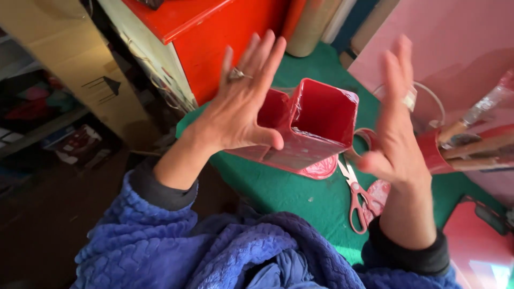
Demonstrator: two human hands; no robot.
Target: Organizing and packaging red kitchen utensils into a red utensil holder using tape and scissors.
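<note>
A red open-topped box-shaped holder [316, 120] with square compartments stands on a green-covered table [300, 195]. My left hand [243, 99] is raised flat with fingers spread just left of it, the thumb against the holder's front wall; a ring sits on one finger. My right hand [393, 123], also flat and spread, hovers to the right of the holder without touching it. Neither hand grips anything. Both arms wear blue fleece sleeves.
Red-handled scissors [356, 198] lie on the green cloth below the holder. A red cup with brushes [455, 147] lies at the right. A red cabinet [214, 37] stands behind, a pink board [450, 43] at upper right, cardboard box [80, 64] at left.
</note>
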